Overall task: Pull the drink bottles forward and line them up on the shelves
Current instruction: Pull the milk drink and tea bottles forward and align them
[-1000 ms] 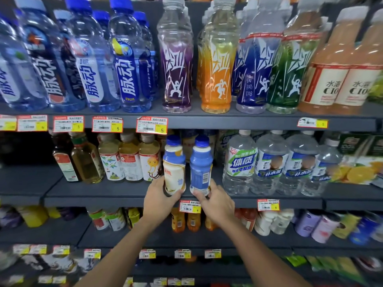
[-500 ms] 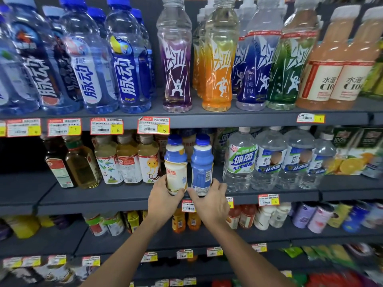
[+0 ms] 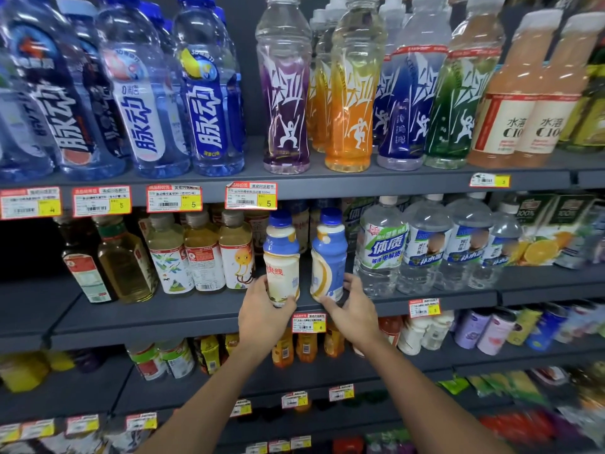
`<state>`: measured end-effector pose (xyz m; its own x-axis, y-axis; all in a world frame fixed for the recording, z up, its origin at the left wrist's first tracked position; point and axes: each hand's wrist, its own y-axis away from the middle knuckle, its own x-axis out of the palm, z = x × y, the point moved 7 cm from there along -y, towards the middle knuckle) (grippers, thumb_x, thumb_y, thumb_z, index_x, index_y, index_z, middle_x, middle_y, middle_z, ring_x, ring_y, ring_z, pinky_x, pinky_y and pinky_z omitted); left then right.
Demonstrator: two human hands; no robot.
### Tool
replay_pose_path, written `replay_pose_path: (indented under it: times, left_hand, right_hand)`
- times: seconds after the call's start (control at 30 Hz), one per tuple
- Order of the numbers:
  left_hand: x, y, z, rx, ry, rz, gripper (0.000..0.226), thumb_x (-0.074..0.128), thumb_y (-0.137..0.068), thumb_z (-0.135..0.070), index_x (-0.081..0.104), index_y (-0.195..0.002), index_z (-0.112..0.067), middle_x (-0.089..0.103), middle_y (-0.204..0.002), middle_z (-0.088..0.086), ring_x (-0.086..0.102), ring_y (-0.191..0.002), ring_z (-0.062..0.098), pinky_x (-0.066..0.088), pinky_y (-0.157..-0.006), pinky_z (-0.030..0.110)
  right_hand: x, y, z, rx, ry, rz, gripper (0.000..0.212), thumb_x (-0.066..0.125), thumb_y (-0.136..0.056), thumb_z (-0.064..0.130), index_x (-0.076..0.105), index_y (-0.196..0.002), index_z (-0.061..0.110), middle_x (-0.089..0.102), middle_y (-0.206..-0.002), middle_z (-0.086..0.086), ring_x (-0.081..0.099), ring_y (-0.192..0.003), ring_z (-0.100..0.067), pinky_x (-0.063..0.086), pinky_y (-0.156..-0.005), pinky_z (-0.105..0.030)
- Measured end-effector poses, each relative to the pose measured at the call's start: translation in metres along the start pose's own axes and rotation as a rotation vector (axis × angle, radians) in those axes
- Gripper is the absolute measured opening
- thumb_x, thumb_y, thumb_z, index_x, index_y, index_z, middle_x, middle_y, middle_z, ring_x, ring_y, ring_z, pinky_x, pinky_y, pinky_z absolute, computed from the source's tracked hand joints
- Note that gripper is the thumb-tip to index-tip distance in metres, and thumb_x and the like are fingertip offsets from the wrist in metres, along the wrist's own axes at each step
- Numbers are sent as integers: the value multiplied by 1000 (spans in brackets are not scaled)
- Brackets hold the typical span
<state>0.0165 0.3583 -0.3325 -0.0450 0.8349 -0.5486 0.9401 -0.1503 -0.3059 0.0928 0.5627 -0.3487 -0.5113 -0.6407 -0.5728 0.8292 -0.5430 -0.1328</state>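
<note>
Hands barely shifted, left hand [image 3: 262,314] grips cream bottle [image 3: 281,260], right hand [image 3: 355,311] blue bottle [image 3: 328,257]

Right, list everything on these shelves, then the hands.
Water bottles: several, clear with blue labels, top shelf left.
Sports drinks: purple, orange, blue, green fronts, top shelf middle.
Juice bottles: two, peach, top shelf right.
Tea bottles: several, amber, middle shelf left.
Milk bottles: two, blue and cream, middle shelf centre.
Electrolyte bottles: four fronts, clear, middle shelf right.
Cartons: two, green, far right.
Price tags: red and yellow, shelf edges.
Left hand: grip on left milk bottle.
Right hand: grip on right milk bottle.
</note>
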Motion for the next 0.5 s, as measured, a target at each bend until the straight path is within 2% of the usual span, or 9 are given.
replay_pose_path:
  times: [0.03, 0.1, 0.17, 0.23, 0.3, 0.37, 0.5]
  left_hand:
    - [0, 0, 0, 0, -3, 1, 60, 75, -80, -40, 52, -132, -22, 61, -121, -6, 58, -110, 13, 52, -91, 36]
    - [0, 0, 0, -2, -14, 3, 60, 74, -80, -41, 52, -133, -22, 61, -122, -5, 57, -111, 14, 52, -91, 37]
    - [0, 0, 0, 0, -28, 1, 61, 74, -81, -41, 51, -134, -21, 60, -122, -5, 57, -112, 14, 50, -91, 35]
    - [0, 0, -1, 4, -38, -3, 61, 74, -81, -41, 51, -134, -21, 59, -122, -5, 56, -112, 14, 49, -89, 33]
    - [-1, 1, -2, -2, -48, -4, 61, 74, -81, -41, 51, -134, -21, 59, -122, -5, 56, -113, 15, 49, -89, 32]
    - [-1, 2, -3, -14, -61, -7, 60, 74, -81, -41, 51, -133, -22, 58, -123, -6, 56, -114, 15, 50, -89, 34]
    - [-1, 2, -4, -27, -72, -13, 57, 74, -81, -42, 53, -130, -21, 59, -121, -5, 56, -113, 15, 52, -90, 37]
  right_hand:
    - [0, 1, 0, -5, -2, -9, 68, 72, -84, 51, 39, -140, 33, 62, -116, 14, 62, -108, -16, 50, -92, -42]
    - [1, 3, 3, -22, 4, -48, 67, 69, -83, 52, 41, -141, 35, 62, -125, 11, 60, -115, -16, 49, -95, -40]
    - [2, 6, 6, -16, 11, -101, 80, 70, -75, 64, 40, -142, 31, 59, -131, 11, 58, -119, -15, 49, -94, -38]
    - [3, 8, 9, 26, 1, -172, 95, 75, -65, 71, 40, -139, 24, 58, -128, 8, 59, -115, -14, 50, -86, -34]
    - [6, 10, 14, 29, 33, -234, 89, 79, -67, 66, 44, -133, 18, 54, -124, 3, 60, -110, -18, 47, -78, -31]
    - [8, 10, 16, 7, 69, -257, 78, 78, -74, 59, 45, -131, 16, 49, -123, -1, 59, -108, -21, 45, -76, -30]
    - [7, 7, 11, -53, 42, -196, 74, 74, -82, 52, 45, -141, 19, 49, -122, 5, 55, -115, -17, 38, -84, -26]
